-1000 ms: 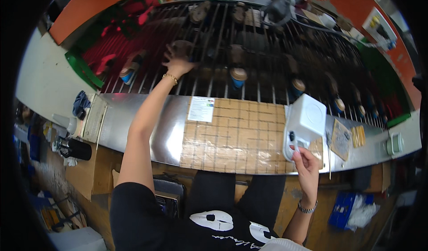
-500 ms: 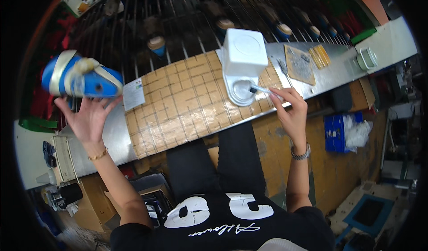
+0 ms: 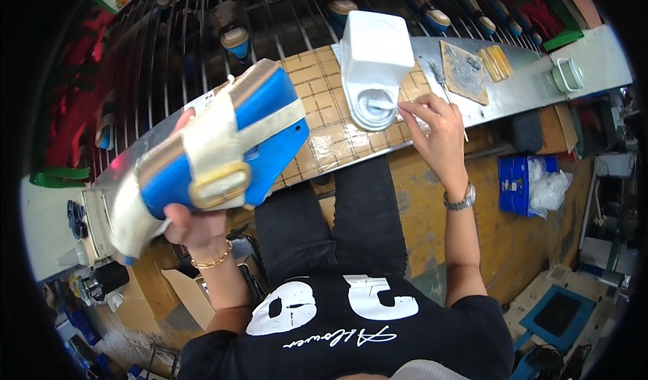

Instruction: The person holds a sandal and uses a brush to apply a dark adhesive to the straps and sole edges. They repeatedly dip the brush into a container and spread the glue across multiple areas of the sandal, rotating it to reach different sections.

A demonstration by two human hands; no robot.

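Observation:
My left hand (image 3: 197,227) is closed round a blue shoe last fitted with a pale strapped sandal (image 3: 216,140). The sandal has a gold-coloured buckle and lies tilted on its side in the air, its brown sole edge along the far side; it hides part of my fingers. Between the fingertips of my right hand (image 3: 440,137) is a small brush (image 3: 390,105), its head down in the round cup at the foot of a white plastic dispenser (image 3: 379,46). Pale liquid shows in the cup.
Brown taped board (image 3: 324,144) covers part of the metal bench. Right of the dispenser lie a thin tool (image 3: 437,73), a stained square board (image 3: 464,73), yellow sticks (image 3: 496,64) and a pale green container (image 3: 567,76). A rod rack with several shoes (image 3: 235,39) runs behind.
The sandal on its blue last has come from the far left toward me, and my left hand, open before, now grips it. The brush has gone further into the cup.

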